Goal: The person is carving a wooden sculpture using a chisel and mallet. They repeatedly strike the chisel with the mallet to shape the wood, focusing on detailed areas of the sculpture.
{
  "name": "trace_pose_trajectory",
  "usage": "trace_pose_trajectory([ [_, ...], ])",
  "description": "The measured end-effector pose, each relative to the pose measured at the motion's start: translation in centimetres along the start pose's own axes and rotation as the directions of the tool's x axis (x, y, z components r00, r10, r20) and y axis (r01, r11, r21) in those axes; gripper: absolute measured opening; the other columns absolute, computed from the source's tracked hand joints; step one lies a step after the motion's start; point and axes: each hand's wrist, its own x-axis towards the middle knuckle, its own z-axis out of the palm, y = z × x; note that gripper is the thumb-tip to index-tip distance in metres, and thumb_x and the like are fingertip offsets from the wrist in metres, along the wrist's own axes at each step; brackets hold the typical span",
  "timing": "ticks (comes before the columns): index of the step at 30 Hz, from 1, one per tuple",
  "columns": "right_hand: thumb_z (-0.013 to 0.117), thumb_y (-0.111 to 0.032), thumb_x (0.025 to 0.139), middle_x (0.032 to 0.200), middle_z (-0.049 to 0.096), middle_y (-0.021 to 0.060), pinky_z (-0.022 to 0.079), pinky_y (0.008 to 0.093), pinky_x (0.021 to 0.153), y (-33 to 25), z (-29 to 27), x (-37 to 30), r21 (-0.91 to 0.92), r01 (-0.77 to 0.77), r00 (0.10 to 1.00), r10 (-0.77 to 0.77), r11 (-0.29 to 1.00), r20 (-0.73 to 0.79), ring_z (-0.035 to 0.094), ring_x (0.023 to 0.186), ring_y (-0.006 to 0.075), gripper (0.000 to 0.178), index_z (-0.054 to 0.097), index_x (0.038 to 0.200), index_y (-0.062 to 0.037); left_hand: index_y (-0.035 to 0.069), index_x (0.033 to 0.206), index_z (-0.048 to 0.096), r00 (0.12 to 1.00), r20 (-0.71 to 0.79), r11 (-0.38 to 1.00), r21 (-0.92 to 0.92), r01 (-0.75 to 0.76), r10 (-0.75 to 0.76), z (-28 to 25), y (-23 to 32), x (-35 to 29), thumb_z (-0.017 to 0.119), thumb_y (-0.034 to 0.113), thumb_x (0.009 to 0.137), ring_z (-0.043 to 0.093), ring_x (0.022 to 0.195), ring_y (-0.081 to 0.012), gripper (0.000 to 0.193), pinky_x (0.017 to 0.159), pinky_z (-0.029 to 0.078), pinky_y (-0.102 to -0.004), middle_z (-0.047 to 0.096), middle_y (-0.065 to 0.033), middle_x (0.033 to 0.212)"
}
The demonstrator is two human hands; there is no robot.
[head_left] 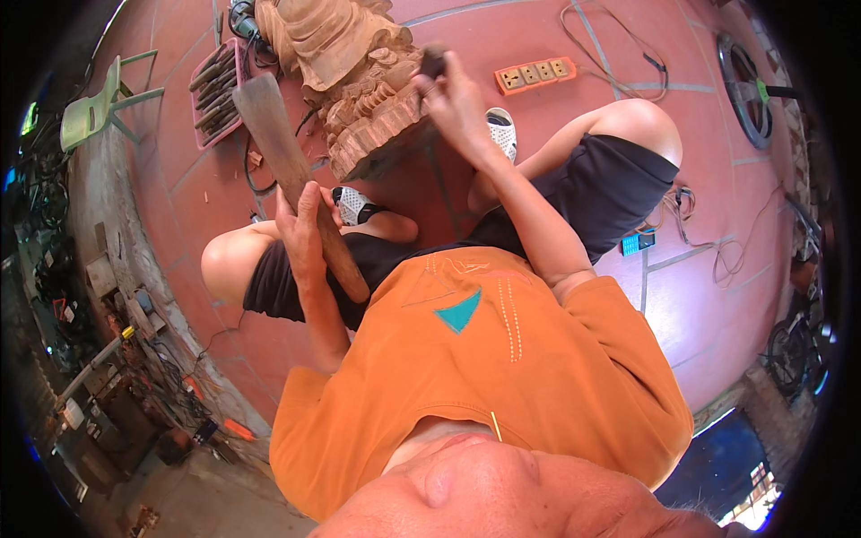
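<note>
My left hand (303, 235) is closed round the handle of a flat wooden mallet (272, 121), whose broad pale head points up and away to the left. The lower end of its handle slants down toward my lap. My right hand (459, 112) is closed on a dark, blunt-ended tool (433, 63) at the right side of a carved wooden statue (345, 67). Where that tool meets the wood is hidden. The statue has draped folds and a rough, reddish base (377, 143), which faces me between my feet.
Left of the statue stands a pink tray (237, 67) of carving tools, with a power tool (244, 20) behind. A green chair (94, 106) stands farther left. To the right are an orange power strip (535, 75), a cable (664, 81), a wheel-like ring (744, 94) and a blue phone-like device (638, 243).
</note>
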Motion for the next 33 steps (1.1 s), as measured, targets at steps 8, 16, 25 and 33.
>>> trace_pose_trajectory([
  [8,0.063,-0.01,0.1,0.105,0.066,0.0108,0.06,0.033,0.08,1.3,-2.6,1.0,0.547,-0.265,0.963,0.252,0.794,0.101,0.071,0.093,0.0198,0.027,0.052,0.123,-0.0019,0.0,0.126,0.056,0.939,0.235,0.857,0.399,-0.328,0.25,1.9,8.5,3.6,0.075,0.017,0.091,0.061,0.076,-0.012,0.043,0.068,0.05,-0.0266,0.065,-0.0063,0.094],
  [16,0.067,-0.005,0.097,0.104,0.067,0.008,0.059,0.0308,0.081,2.1,-1.7,0.1,0.583,-0.228,0.974,0.19,0.78,0.126,0.07,0.094,0.0169,0.028,0.053,0.122,-0.0035,-0.001,0.136,0.054,0.661,0.62,0.545,0.409,-0.731,0.422,5.6,12.6,7.8,0.079,0.027,0.087,0.066,0.106,-0.0203,0.062,0.097,0.049,-0.0346,0.069,-0.0188,0.117],
  [25,0.064,-0.005,0.099,0.109,0.067,0.0101,0.06,0.0341,0.085,2.1,-3.0,0.0,0.553,-0.273,0.961,0.249,0.787,0.121,0.071,0.1,0.0225,0.025,0.053,0.122,-0.0049,-0.004,0.141,0.051,0.681,0.63,0.606,0.39,-0.693,0.374,6.5,11.5,9.7,0.077,0.025,0.09,0.058,0.114,-0.0131,0.064,0.105,0.042,-0.0302,0.067,-0.0117,0.125],
  [33,0.064,-0.005,0.099,0.109,0.067,0.01,0.06,0.0344,0.085,2.0,-2.8,-0.2,0.53,-0.256,0.966,0.236,0.809,0.106,0.071,0.099,0.0226,0.024,0.053,0.121,-0.0046,-0.001,0.145,0.047,0.677,0.677,0.609,0.416,-0.675,0.289,8.1,12.7,9.9,0.08,0.023,0.088,0.064,0.117,-0.0288,0.07,0.102,0.048,-0.0377,0.063,-0.0245,0.126],
])
